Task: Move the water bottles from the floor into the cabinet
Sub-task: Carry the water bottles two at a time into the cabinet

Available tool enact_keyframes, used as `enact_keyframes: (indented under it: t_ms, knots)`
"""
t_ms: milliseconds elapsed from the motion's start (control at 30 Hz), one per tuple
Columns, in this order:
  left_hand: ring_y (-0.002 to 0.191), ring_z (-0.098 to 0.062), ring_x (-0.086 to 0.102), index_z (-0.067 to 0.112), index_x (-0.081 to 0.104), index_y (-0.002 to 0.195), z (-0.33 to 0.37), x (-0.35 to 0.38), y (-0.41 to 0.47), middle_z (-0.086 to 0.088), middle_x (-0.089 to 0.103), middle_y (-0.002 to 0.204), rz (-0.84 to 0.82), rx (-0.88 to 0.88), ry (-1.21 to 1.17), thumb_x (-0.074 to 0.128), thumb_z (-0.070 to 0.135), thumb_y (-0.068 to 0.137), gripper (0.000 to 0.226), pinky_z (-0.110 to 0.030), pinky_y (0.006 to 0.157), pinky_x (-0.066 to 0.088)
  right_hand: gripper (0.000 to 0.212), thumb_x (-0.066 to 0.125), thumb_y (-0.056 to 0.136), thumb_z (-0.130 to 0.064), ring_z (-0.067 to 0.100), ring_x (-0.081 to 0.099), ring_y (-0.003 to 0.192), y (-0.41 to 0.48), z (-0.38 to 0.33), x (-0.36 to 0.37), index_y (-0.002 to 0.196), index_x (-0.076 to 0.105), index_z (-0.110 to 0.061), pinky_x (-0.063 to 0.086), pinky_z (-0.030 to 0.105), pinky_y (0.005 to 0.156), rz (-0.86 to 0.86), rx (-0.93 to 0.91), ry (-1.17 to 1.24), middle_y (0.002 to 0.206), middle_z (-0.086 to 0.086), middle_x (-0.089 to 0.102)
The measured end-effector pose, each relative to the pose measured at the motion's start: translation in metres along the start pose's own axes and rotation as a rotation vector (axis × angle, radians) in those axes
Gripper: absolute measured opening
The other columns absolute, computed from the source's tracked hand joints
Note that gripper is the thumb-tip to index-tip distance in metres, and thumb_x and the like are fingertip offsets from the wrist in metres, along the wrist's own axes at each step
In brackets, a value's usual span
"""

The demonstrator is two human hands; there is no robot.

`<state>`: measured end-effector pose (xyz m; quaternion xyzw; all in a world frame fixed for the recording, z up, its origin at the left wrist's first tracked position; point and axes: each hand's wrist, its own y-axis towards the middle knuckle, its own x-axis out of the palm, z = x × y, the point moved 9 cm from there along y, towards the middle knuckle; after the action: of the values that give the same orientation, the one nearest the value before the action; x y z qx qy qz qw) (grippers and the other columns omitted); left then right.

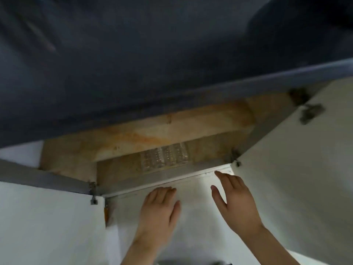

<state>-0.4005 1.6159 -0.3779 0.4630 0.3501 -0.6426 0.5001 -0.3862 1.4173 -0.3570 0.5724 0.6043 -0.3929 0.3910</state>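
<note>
Palms down, our left hand [159, 207] and right hand [236, 203], 2 flat and empty, fingers straight, reach toward the open cabinet [172, 174]; water bottles [164, 156] sit inside near its front.

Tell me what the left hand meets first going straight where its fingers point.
Probably the cabinet's grey bottom rail, just ahead of the left hand; clearing that, the water bottles inside. Depth is unclear.

Kitchen: dark countertop [133, 64] over open cabinet [116, 170]
</note>
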Motion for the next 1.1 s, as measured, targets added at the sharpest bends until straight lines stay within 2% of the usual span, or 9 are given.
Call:
enact_keyframes:
  t_ms: [133,267,367,500,567,700,767,900,1100]
  knots:
    - [0.098,-0.018,0.067,0.018,0.071,0.111,0.107,-0.138,-0.021,0.004,0.072,0.107,-0.080,0.066,-0.079,0.040,0.039,0.094,0.041,-0.031,0.087,0.054,0.047,0.042,0.094,-0.040,0.030,0.064,0.102,-0.063,-0.044,-0.148,0.121,0.064,-0.009,0.056,0.040,0.082,0.001,0.065,-0.015,0.112,0.005,0.071]
    - [0.106,-0.016,0.063,0.019,0.066,0.118,0.188,-0.262,-0.040,0.006,0.069,0.114,-0.082,0.125,-0.142,0.033,0.041,0.098,0.045,-0.031,0.088,0.053,0.047,0.041,0.095,-0.041,0.028,0.064,0.100,-0.115,-0.075,-0.279,0.119,0.065,-0.008,0.056,0.038,0.081,0.079,0.115,-0.021,0.109,0.004,0.071]
    - [0.112,-0.014,0.059,0.020,0.063,0.125,0.235,-0.326,-0.052,0.008,0.066,0.121,-0.094,0.226,-0.164,0.028,0.044,0.099,0.050,-0.029,0.095,0.047,0.047,0.041,0.094,-0.042,0.028,0.065,0.098,-0.152,-0.087,-0.356,0.117,0.066,-0.010,0.057,0.039,0.078,0.169,0.162,-0.028,0.106,0.003,0.071]
    - [0.106,-0.021,0.063,0.012,0.066,0.121,0.284,-0.384,-0.058,0.000,0.069,0.114,-0.046,0.428,-0.171,0.034,0.039,0.098,0.047,-0.035,0.088,0.053,0.050,0.038,0.095,-0.042,0.032,0.064,0.101,-0.203,-0.091,-0.421,0.119,0.065,-0.008,0.057,0.040,0.080,0.275,0.235,-0.077,0.110,0.006,0.071]
    - [0.109,-0.021,0.063,0.012,0.066,0.122,0.308,-0.407,-0.060,-0.001,0.070,0.116,-0.035,0.514,-0.172,0.034,0.039,0.099,0.048,-0.034,0.091,0.052,0.049,0.039,0.096,-0.041,0.032,0.064,0.102,-0.229,-0.090,-0.449,0.121,0.065,-0.007,0.056,0.040,0.081,0.369,0.279,-0.103,0.111,0.007,0.070]
    - [0.114,-0.021,0.062,0.011,0.065,0.124,0.353,-0.427,-0.068,-0.002,0.069,0.120,0.007,0.681,-0.168,0.032,0.040,0.100,0.050,-0.028,0.099,0.040,0.048,0.041,0.097,-0.039,0.030,0.061,0.104,-0.293,-0.077,-0.482,0.124,0.063,-0.006,0.054,0.038,0.085,0.543,0.443,-0.114,0.112,0.007,0.069]
    - [0.114,-0.021,0.061,0.010,0.064,0.126,0.370,-0.423,-0.076,-0.003,0.068,0.121,-0.006,0.730,-0.191,0.031,0.040,0.100,0.051,-0.030,0.099,0.042,0.049,0.041,0.097,-0.039,0.028,0.060,0.106,-0.329,-0.068,-0.482,0.125,0.062,-0.006,0.052,0.037,0.085,0.600,0.520,-0.112,0.114,0.006,0.068]
    - [0.115,-0.026,0.059,0.005,0.061,0.128,0.395,-0.374,-0.094,-0.007,0.067,0.122,-0.145,0.805,-0.215,0.031,0.040,0.100,0.054,-0.040,0.098,0.050,0.051,0.040,0.097,-0.041,0.031,0.061,0.105,-0.394,-0.036,-0.449,0.125,0.063,-0.005,0.053,0.039,0.084,0.560,0.707,-0.104,0.114,0.009,0.069]
    - [0.106,-0.019,0.064,0.012,0.067,0.120,0.457,-0.288,-0.132,0.000,0.070,0.115,-0.327,0.934,-0.148,0.034,0.041,0.098,0.050,-0.031,0.091,0.047,0.052,0.040,0.096,-0.042,0.030,0.065,0.100,-0.472,0.036,-0.429,0.122,0.065,-0.005,0.055,0.039,0.082,0.534,0.938,-0.070,0.111,0.008,0.071]
